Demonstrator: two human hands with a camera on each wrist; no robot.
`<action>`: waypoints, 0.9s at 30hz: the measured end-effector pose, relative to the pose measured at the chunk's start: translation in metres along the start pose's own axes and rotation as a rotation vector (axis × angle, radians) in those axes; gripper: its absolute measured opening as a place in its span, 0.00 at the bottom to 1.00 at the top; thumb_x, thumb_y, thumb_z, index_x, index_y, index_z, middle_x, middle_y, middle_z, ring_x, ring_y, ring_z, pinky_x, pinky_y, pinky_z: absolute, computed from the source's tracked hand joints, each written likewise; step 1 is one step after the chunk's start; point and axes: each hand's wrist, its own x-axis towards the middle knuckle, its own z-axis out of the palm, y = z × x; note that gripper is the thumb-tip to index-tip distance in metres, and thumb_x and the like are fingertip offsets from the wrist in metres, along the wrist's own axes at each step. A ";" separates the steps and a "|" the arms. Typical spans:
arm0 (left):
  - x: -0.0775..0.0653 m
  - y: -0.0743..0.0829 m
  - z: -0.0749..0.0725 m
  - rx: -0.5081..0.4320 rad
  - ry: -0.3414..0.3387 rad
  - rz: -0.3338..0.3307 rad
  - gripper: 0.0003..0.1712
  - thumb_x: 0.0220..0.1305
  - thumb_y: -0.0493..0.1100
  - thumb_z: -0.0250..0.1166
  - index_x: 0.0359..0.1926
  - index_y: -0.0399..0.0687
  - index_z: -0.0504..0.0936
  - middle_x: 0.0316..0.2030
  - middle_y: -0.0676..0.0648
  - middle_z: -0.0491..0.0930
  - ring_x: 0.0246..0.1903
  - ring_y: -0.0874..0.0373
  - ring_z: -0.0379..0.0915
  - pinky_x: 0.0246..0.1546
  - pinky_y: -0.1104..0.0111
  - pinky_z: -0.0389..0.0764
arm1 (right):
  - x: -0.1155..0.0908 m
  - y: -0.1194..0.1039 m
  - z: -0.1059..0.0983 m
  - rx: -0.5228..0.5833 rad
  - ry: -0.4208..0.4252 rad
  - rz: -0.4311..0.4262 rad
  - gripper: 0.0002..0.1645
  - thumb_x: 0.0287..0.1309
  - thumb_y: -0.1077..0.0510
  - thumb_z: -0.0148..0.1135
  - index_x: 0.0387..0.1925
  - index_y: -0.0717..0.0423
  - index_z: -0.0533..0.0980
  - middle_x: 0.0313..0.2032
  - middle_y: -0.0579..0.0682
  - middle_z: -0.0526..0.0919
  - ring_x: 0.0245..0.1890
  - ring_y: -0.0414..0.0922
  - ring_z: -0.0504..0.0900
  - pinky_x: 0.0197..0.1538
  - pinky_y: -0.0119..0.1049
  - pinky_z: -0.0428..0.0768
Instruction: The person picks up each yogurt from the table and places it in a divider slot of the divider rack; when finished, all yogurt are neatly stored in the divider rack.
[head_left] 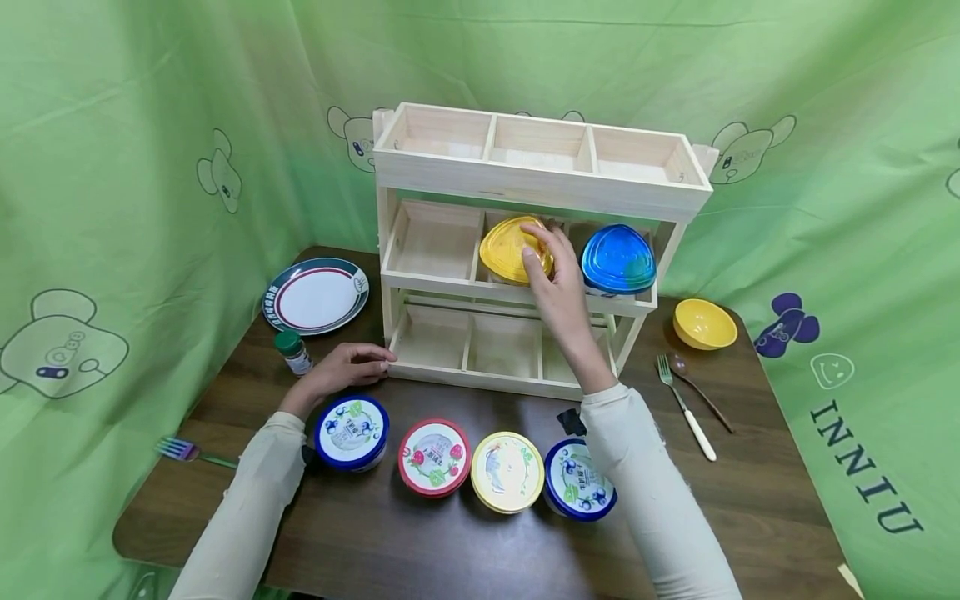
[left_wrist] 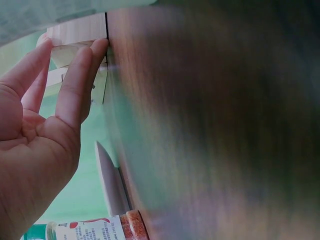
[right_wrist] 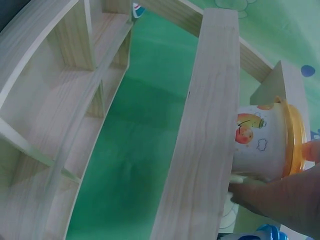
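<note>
In the middle compartment of the wooden rack's (head_left: 540, 187) middle shelf sits a white container with a yellow lid (head_left: 504, 248). My right hand (head_left: 558, 287) grips it, with thumb and index finger on the lid's right side. Fruit pictures show on the container's wall (right_wrist: 255, 132) in the right wrist view. A blue-lidded container (head_left: 618, 258) occupies the right compartment beside it. My left hand (head_left: 341, 371) touches the rack's lower left front corner, its fingers extended. The left wrist view shows those fingertips (left_wrist: 100, 47) against the wood.
Tubs with blue (head_left: 352, 432), red (head_left: 435, 457), yellow (head_left: 507, 472) and blue (head_left: 579, 479) rims line the table front. Left are a plate (head_left: 318, 296), a green-capped jar (head_left: 292, 352) and a fork (head_left: 183, 450). Right are a yellow bowl (head_left: 705, 325), a fork (head_left: 686, 408) and a spoon (head_left: 701, 392).
</note>
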 end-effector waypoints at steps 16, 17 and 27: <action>0.007 -0.014 -0.009 -0.006 -0.046 0.107 0.17 0.79 0.47 0.67 0.62 0.46 0.88 0.51 0.41 0.86 0.45 0.51 0.84 0.46 0.67 0.89 | -0.014 -0.013 -0.017 -0.037 0.070 -0.121 0.25 0.82 0.57 0.58 0.74 0.59 0.75 0.84 0.53 0.60 0.84 0.50 0.56 0.80 0.53 0.64; 0.007 -0.015 -0.010 -0.008 -0.051 0.120 0.17 0.79 0.48 0.68 0.62 0.48 0.88 0.50 0.42 0.87 0.45 0.52 0.84 0.46 0.67 0.89 | -0.016 -0.014 -0.021 -0.031 0.073 -0.128 0.25 0.82 0.58 0.58 0.73 0.59 0.75 0.83 0.51 0.61 0.83 0.49 0.57 0.80 0.53 0.65; -0.001 -0.003 -0.003 0.041 -0.015 0.079 0.17 0.81 0.44 0.66 0.63 0.42 0.87 0.49 0.42 0.87 0.43 0.52 0.82 0.44 0.68 0.87 | -0.043 -0.023 -0.066 -0.012 0.160 -0.249 0.24 0.79 0.66 0.55 0.71 0.63 0.76 0.80 0.53 0.68 0.80 0.49 0.66 0.75 0.48 0.73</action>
